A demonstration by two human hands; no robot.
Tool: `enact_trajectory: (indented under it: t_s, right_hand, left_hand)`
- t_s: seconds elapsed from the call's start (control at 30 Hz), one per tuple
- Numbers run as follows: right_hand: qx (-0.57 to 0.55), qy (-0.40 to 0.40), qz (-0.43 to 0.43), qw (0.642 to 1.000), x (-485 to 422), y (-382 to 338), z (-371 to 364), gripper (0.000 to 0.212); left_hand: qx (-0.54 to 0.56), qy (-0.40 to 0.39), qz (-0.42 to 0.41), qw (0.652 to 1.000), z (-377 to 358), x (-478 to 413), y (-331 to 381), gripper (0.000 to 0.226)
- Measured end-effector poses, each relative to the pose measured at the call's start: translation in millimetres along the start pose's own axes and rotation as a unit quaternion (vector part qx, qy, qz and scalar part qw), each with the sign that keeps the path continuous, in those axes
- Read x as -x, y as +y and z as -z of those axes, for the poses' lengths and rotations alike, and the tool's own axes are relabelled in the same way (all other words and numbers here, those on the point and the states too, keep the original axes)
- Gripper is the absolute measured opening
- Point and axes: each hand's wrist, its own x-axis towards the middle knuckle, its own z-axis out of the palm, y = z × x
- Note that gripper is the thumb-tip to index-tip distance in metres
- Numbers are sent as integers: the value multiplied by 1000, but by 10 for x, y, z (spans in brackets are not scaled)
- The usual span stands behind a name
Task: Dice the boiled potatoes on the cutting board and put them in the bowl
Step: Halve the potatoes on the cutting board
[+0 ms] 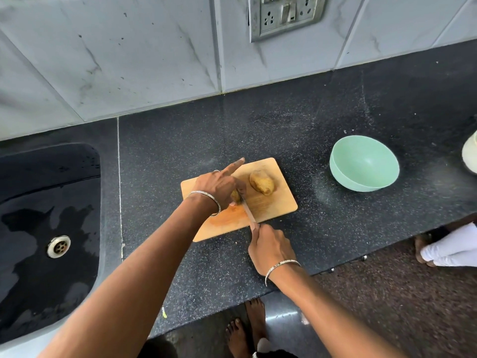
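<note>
Potatoes lie at two places on the cutting board [276,205]. The first potato [235,195] sits near the board's centre, under the left hand [219,186]. The second potato [262,182] lies whole toward the board's far right part, apart from both hands. The left index finger [236,165] extends straight over the board's far edge. The other left fingers curl down and grip the first potato, so only a small part shows between the fingertips. The knife [248,211] runs from the board's near edge to the first potato, its blade meeting the potato just right of those fingers. The right hand [269,245] is just off the board's near edge, fingers curled round the mostly hidden handle. The bowl [364,164] stands upright right of the board, well apart. The sink [49,228] lies left of the board.
</note>
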Motion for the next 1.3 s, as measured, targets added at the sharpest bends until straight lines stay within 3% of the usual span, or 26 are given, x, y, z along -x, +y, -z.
enact_trajectory:
  t_s: [0.37, 0.53, 0.67, 0.93, 1.13, 1.3]
  right_hand:
    - [15, 11, 20, 1000, 522, 522, 105, 46]
    - [2, 30, 39, 999, 404, 446, 158, 48]
    - [-23, 41, 16, 999, 214, 359, 203, 50]
    - [-44, 22, -14, 999, 81, 314, 117, 50]
    - [-52, 21, -4, 998, 42, 264, 46, 49]
    - [-53, 15, 4, 998, 9, 224, 14, 49]
  left_hand:
    - [76, 22, 16, 997, -80, 77, -43, 27]
    - [146, 64, 34, 987, -140, 195, -63, 31]
    - [143, 61, 43, 987, -150, 192, -43, 31]
    - [158, 72, 72, 982, -236, 99, -46, 62]
    - [158, 95, 91, 979, -312, 56, 10, 40]
    - [166, 109, 103, 975, -357, 92, 18, 42]
